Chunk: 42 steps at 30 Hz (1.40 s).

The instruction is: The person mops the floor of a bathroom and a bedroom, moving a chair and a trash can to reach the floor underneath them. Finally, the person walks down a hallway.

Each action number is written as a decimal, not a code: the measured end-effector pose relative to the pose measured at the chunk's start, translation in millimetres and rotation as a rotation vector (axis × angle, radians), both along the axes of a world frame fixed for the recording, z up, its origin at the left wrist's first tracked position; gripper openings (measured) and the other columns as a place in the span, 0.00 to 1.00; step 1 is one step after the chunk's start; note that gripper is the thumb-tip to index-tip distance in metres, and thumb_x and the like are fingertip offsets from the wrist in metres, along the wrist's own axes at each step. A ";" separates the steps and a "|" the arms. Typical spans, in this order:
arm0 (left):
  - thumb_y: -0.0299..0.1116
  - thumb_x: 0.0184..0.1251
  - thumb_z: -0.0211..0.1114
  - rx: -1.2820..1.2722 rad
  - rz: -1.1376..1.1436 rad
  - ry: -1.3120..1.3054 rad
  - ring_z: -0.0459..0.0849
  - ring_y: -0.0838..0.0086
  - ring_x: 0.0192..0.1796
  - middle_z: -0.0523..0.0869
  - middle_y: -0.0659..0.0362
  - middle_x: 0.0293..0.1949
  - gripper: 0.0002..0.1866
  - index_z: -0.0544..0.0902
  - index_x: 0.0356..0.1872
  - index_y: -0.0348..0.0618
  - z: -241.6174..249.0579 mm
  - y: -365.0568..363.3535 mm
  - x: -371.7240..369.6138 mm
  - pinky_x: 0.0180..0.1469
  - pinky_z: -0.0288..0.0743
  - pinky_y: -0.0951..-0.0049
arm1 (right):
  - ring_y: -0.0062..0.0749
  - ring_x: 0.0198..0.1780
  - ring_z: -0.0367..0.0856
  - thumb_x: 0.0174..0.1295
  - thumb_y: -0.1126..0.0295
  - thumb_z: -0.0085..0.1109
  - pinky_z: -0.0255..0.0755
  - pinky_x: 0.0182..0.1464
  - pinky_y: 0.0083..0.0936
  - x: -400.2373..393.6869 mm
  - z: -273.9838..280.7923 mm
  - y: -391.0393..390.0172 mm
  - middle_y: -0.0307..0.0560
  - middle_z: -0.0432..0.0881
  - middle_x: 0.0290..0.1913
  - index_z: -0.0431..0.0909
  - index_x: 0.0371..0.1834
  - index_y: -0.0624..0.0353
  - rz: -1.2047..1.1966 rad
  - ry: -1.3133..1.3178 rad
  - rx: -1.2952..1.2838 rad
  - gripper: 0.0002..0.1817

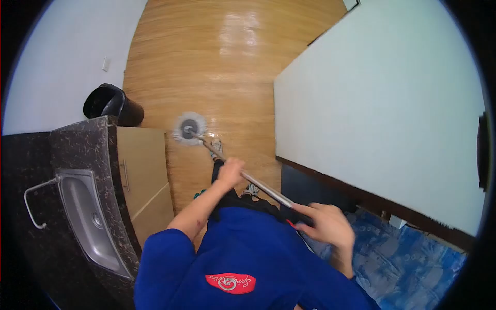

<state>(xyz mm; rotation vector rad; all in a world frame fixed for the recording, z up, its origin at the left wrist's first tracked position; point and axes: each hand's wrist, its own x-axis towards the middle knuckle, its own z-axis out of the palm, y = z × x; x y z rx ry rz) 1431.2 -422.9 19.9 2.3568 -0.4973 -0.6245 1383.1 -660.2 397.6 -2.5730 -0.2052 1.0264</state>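
Observation:
A round spin mop (268,191) slants across the view, its long metal pole running from lower right to upper left. Its white fringed head with a grey centre lies flat on the wooden floor (248,93), a little beyond my shoe. My left hand (231,173) is closed around the middle of the pole. Near the pole's upper end, my right hand (328,225) grips it, with one finger lying along the shaft. The mop's fringe looks slightly blurred.
At left stands a dark counter with a steel sink (82,206) and a wooden cabinet (142,165) below. A black bin (116,106) sits beside it against the wall. A white partition (372,113) borders the right, above a blue patterned surface (398,258).

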 end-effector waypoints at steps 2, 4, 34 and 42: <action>0.30 0.53 0.72 0.197 0.010 0.031 0.80 0.53 0.59 0.84 0.53 0.48 0.12 0.86 0.40 0.48 -22.4 4.1 -20.1 0.55 0.82 0.54 | 0.51 0.40 0.84 0.62 0.55 0.68 0.77 0.42 0.43 -43.2 -57.6 -19.5 0.51 0.83 0.36 0.78 0.68 0.40 -0.014 0.049 -0.006 0.28; 0.30 0.55 0.71 0.178 -0.039 0.077 0.78 0.52 0.62 0.83 0.52 0.50 0.12 0.86 0.41 0.47 -19.5 -32.6 -40.6 0.56 0.80 0.54 | 0.50 0.40 0.84 0.64 0.56 0.67 0.78 0.43 0.42 -86.3 -64.8 -48.0 0.50 0.83 0.36 0.78 0.69 0.38 -0.074 0.037 -0.048 0.27; 0.34 0.59 0.68 0.138 -0.585 0.249 0.84 0.49 0.58 0.85 0.48 0.54 0.13 0.86 0.45 0.45 54.5 -226.1 -280.9 0.57 0.81 0.48 | 0.50 0.45 0.89 0.59 0.60 0.70 0.80 0.49 0.38 -385.0 27.6 -142.1 0.55 0.89 0.46 0.87 0.56 0.48 -0.636 -0.135 -0.233 0.20; 0.37 0.57 0.71 -0.275 -0.440 0.154 0.82 0.52 0.59 0.87 0.50 0.51 0.14 0.86 0.43 0.45 69.4 -200.5 -356.4 0.60 0.80 0.52 | 0.54 0.37 0.87 0.49 0.67 0.75 0.79 0.41 0.40 -423.6 84.3 -41.0 0.58 0.88 0.35 0.90 0.45 0.58 -0.515 -0.317 -0.314 0.18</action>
